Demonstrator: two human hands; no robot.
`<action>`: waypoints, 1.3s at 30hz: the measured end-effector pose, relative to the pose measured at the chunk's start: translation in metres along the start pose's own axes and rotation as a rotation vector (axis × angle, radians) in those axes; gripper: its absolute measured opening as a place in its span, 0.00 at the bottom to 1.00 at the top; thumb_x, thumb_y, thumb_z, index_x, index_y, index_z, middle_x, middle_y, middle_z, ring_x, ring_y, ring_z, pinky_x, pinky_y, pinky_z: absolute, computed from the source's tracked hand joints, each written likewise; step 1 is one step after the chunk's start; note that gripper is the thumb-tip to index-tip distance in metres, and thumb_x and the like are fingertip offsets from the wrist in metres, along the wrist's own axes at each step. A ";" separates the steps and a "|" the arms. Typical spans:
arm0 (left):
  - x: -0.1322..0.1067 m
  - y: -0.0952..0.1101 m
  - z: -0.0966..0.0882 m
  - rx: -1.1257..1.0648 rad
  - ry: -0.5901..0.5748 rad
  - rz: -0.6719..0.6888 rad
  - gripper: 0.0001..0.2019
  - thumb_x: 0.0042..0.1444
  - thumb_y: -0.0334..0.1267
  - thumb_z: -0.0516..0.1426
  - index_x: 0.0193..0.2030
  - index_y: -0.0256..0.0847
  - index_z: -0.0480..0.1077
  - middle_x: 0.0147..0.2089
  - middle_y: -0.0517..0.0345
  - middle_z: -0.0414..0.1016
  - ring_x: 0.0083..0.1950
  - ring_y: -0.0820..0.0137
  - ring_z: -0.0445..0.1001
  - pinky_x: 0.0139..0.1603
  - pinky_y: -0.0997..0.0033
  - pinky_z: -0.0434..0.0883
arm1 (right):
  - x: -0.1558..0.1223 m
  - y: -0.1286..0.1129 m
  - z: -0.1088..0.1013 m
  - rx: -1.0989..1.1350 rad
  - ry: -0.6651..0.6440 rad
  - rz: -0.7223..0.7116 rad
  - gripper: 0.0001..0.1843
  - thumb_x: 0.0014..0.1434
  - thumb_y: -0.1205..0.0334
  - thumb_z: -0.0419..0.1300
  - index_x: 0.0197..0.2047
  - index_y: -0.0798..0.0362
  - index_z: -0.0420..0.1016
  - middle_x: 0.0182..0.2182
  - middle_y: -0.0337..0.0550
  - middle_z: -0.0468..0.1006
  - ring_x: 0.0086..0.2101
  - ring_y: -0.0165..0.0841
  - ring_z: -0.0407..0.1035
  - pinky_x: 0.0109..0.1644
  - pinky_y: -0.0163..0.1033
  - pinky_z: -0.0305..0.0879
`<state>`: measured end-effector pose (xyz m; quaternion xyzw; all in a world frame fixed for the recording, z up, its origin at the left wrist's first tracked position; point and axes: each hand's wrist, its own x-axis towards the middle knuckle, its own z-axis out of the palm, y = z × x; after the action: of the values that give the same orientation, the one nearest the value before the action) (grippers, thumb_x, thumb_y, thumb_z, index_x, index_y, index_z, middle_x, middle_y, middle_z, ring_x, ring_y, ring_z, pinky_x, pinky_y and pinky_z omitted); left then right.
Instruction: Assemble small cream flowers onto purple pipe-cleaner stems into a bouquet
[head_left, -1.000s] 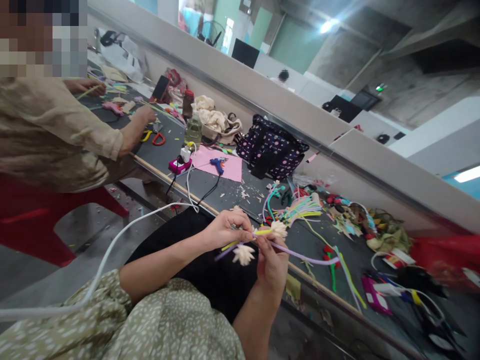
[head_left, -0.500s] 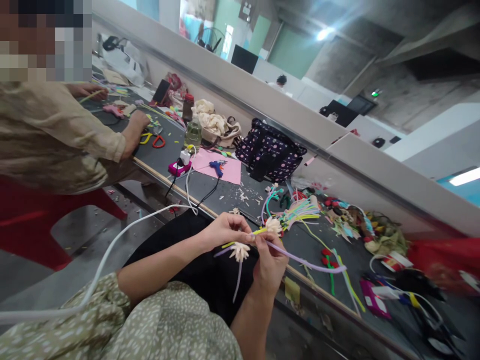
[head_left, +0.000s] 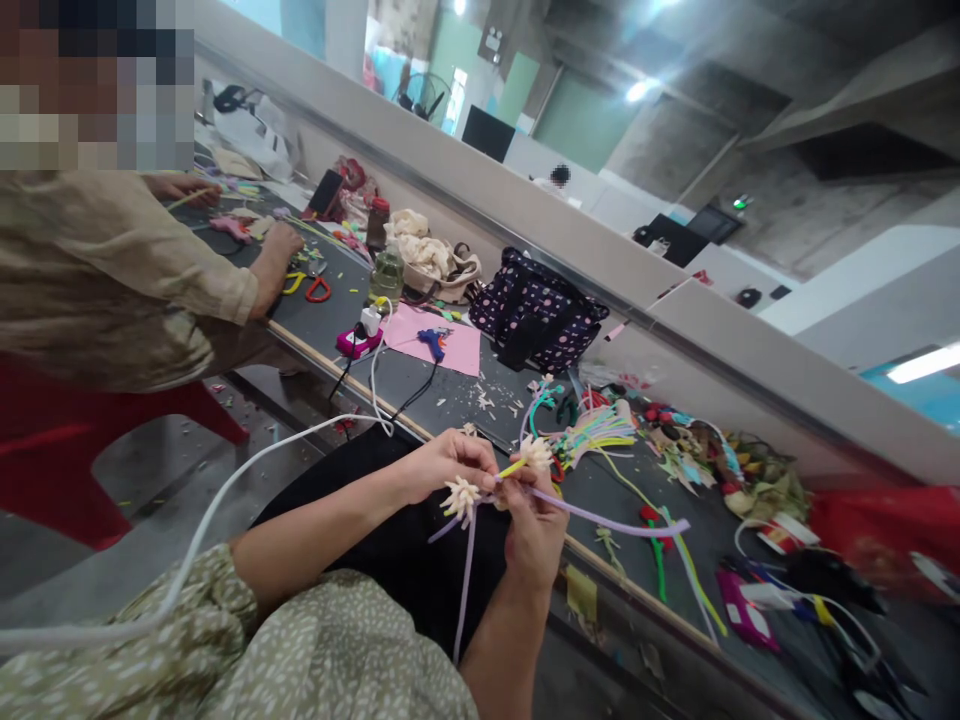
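Close together over my lap, both hands pinch a small bundle of pipe cleaners with cream flower heads. My left hand (head_left: pixel 459 466) is closed on the bundle near a yellow pipe cleaner (head_left: pixel 512 469). My right hand (head_left: pixel 534 515) is closed around the stems, with a lilac pipe cleaner (head_left: pixel 611 518) sticking out to the right. One cream flower (head_left: pixel 535 453) stands above the right fingers. Another cream flower (head_left: pixel 461 497) sits below the left hand, and a lilac stem (head_left: pixel 465 590) hangs beneath it. The fingertips hide where the stems meet.
On the dark table lie a bunch of coloured pipe cleaners (head_left: pixel 600 432), a blue glue gun (head_left: pixel 433 343) on pink paper (head_left: pixel 465 352), and a dotted bag (head_left: pixel 536 310). A white cable (head_left: pixel 285 436) crosses at left. A co-worker's hand (head_left: pixel 281 243) rests near scissors (head_left: pixel 316 288).
The lower cream flower has moved up and left, closer to my left hand. More of the hanging lilac stem shows below. Both hands keep their pinch and have shifted slightly left.
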<state>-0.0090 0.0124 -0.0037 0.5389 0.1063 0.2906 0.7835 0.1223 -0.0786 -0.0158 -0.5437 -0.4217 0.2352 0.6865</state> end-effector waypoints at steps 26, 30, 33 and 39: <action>0.000 0.002 0.022 0.999 0.381 0.530 0.09 0.50 0.36 0.61 0.38 0.40 0.69 0.38 0.55 0.73 0.43 0.65 0.69 0.46 0.63 0.66 | 0.000 0.001 0.013 0.009 0.257 -0.099 0.10 0.52 0.59 0.64 0.31 0.55 0.69 0.30 0.37 0.66 0.32 0.28 0.64 0.37 0.35 0.65; 0.005 0.002 0.017 0.919 0.353 0.445 0.05 0.50 0.36 0.62 0.32 0.40 0.71 0.32 0.58 0.74 0.39 0.68 0.70 0.42 0.68 0.66 | -0.003 0.000 0.015 0.041 0.231 -0.112 0.10 0.52 0.60 0.64 0.29 0.55 0.67 0.30 0.37 0.65 0.33 0.28 0.64 0.39 0.36 0.64; 0.005 0.005 0.016 0.852 0.357 0.410 0.04 0.48 0.35 0.63 0.30 0.39 0.73 0.31 0.59 0.74 0.36 0.70 0.69 0.37 0.72 0.66 | -0.003 0.001 0.016 0.092 0.228 -0.100 0.10 0.51 0.61 0.64 0.28 0.55 0.67 0.29 0.35 0.65 0.31 0.27 0.64 0.38 0.35 0.64; 0.006 0.007 0.017 0.858 0.347 0.461 0.02 0.49 0.34 0.62 0.29 0.39 0.74 0.29 0.57 0.75 0.36 0.69 0.69 0.39 0.71 0.66 | -0.002 0.000 0.014 0.058 0.225 -0.078 0.09 0.50 0.60 0.65 0.29 0.56 0.70 0.32 0.38 0.69 0.33 0.29 0.66 0.40 0.36 0.64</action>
<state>0.0016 0.0046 0.0102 0.7650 0.2226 0.4712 0.3784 0.1091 -0.0726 -0.0155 -0.5296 -0.3559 0.1581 0.7536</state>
